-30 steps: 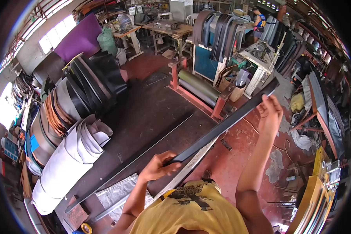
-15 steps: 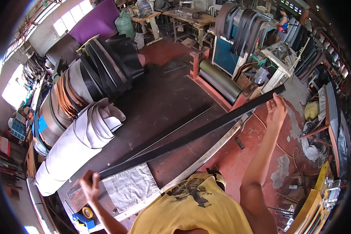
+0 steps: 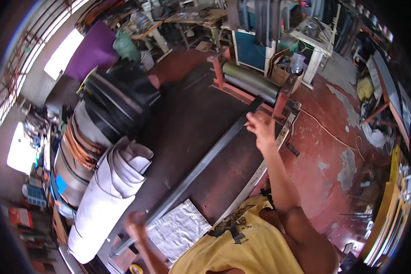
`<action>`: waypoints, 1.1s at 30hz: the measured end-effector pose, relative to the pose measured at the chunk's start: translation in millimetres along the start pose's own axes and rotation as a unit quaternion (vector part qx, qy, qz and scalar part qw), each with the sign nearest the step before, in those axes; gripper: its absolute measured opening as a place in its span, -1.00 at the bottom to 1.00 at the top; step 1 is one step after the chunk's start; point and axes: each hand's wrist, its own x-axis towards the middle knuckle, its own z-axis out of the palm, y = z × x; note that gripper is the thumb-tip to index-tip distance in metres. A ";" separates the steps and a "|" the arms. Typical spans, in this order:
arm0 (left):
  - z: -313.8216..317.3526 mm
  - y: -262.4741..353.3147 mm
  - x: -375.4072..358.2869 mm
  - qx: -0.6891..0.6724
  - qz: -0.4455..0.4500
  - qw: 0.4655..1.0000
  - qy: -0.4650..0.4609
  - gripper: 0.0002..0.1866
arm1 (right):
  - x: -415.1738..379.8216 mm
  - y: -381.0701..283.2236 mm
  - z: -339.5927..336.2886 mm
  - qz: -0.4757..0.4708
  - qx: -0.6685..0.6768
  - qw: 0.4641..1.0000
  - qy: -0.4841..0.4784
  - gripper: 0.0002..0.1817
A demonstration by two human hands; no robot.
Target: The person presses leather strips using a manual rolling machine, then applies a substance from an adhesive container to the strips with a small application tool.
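Dark strip (image 3: 201, 167) lowered over tabletop (image 3: 182, 123), right hand (image 3: 262, 130) beside it

Blk-gray strip (image 3: 201, 165) shows against dk brn tabletop (image 3: 178, 118), w/ wht roll (image 3: 107, 201), purple sheet (image 3: 91, 52), olive-grn roller (image 3: 253, 82), red frame (image 3: 281, 104), yel. shirt (image 3: 255, 249) w/ blk print (image 3: 236, 236).

The dark tabletop (image 3: 182, 123) mid-frame carries a long strip (image 3: 205, 163), silvery sheet (image 3: 178, 233) lower centre, pale roll (image 3: 109, 196) lower left.
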 end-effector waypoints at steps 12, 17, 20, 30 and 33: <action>212.2 457.3 199.7 -0.421 0.251 0.838 -0.241 -0.54 | 68.1 67.9 -57.1 0.023 -0.095 0.990 -0.101 -0.84; 254.1 482.8 210.7 -0.436 0.173 0.850 -0.240 -0.60 | 61.6 48.2 -222.8 0.231 -0.184 0.954 -0.040 -0.66; 283.5 494.1 218.0 -0.432 0.164 0.855 -0.236 -0.61 | 61.4 130.0 -336.4 0.032 -0.672 0.734 0.091 -0.37; 331.9 549.3 248.6 -0.493 0.082 0.793 -0.348 -0.61 | 53.1 135.7 -320.3 0.267 -0.647 0.709 -0.087 -0.51; 326.3 549.0 239.1 -0.553 0.043 0.743 -0.373 -0.64 | -1.3 30.8 -250.1 0.267 -0.661 0.685 -0.151 -0.46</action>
